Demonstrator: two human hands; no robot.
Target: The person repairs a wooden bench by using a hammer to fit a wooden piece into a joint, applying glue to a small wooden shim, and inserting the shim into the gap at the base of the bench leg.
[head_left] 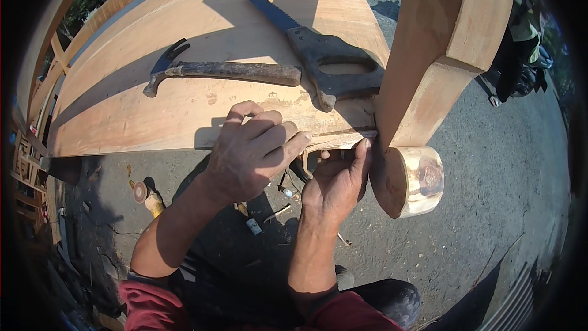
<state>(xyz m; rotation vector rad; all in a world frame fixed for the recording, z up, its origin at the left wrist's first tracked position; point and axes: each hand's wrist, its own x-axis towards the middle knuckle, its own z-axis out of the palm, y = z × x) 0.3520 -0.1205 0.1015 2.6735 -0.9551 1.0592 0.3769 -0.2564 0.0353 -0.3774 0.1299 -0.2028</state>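
Note:
At the near edge of a broad wooden board [245, 43], a thin wood strip [340, 140] lies beside a wooden post [422, 67]. My left hand [254, 147] is closed, its fingers curled and the fingertips pinching the strip's left end. My right hand [337, 181] grips the strip close to the post, thumb on top and fingers partly hidden below the edge. Behind my hands, a claw hammer [236, 72] with a worn handle rests on the board. A dark-handled handsaw [324, 55] lies to its right, blade toward the far side.
The post ends in a rounded wooden foot [422, 181] at my right. An angle grinder [149, 196] with a round disc sits on the paved ground [490, 208] at left, with small scraps around. Wooden frames [37, 104] stand along the left; dark bags [527, 55] lie far right.

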